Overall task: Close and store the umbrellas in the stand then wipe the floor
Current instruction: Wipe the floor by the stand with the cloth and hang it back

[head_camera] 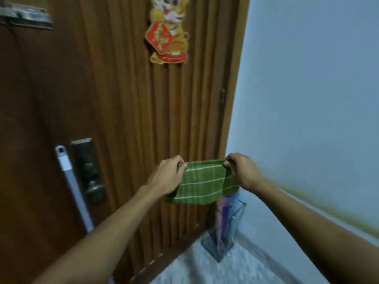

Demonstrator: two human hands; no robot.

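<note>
In the head view, a green checked cloth with pale lines (202, 182) is held stretched in front of the ribbed brown wooden door (127, 111), its upper corners pinched by the left hand (170, 174) and the right hand (243, 171). Below it, closed umbrellas (224, 214) are seen standing in the clear square-sided stand (222, 240) in the corner, on the pale speckled floor (205, 269). The storing step is judged done and wiping in hand; next, the cloth would need to be lowered to the floor.

Head-worn view, forward and down
</note>
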